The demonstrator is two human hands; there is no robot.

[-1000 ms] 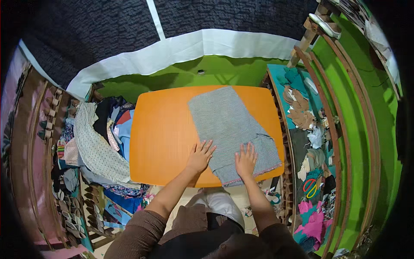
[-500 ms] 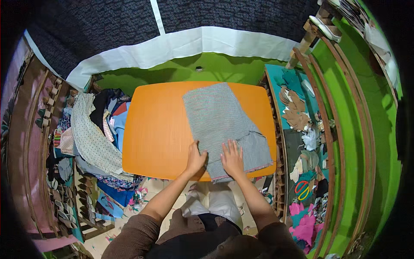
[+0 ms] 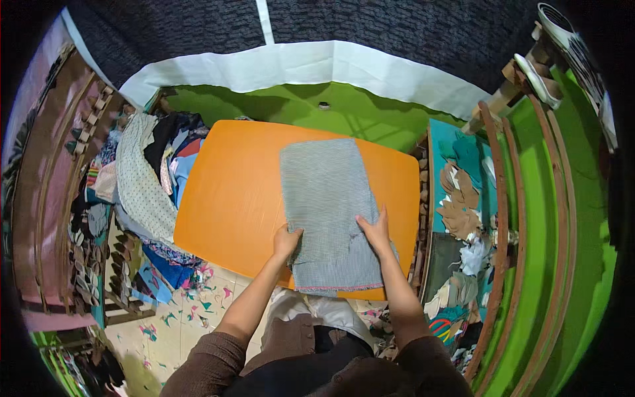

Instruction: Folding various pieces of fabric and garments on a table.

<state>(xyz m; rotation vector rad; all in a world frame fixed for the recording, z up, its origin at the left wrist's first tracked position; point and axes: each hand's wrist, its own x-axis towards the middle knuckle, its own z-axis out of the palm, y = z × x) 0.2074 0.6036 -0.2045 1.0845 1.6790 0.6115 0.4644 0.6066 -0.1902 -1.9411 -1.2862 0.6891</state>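
Note:
A grey, finely striped cloth point(image 3: 324, 192) lies folded in layers on the orange table point(image 3: 228, 185). Its near edge is frayed, with a pink line along it. At the cloth's left edge, my left hand point(image 3: 286, 242) is closed, with the thumb on top and the other fingers partly hidden. My right hand point(image 3: 377, 233) grips the opposite edge, its thumb resting on the cloth and its fingers along the outer side. Between the hands, the upper layer ends in an uneven edge above the lower layer.
A heap of mixed fabrics point(image 3: 142, 178) is piled left of the table. On the right, a rack point(image 3: 436, 258) carries cut fabric pieces and red-and-green-handled scissors point(image 3: 442, 326). Scraps point(image 3: 202, 298) litter the tiled floor. A green wall point(image 3: 278, 106) stands behind.
The cloth has straightened, and its right side is now folded inward into a narrower shape. My right hand has moved from flat on the cloth to its right edge. The view has turned slightly.

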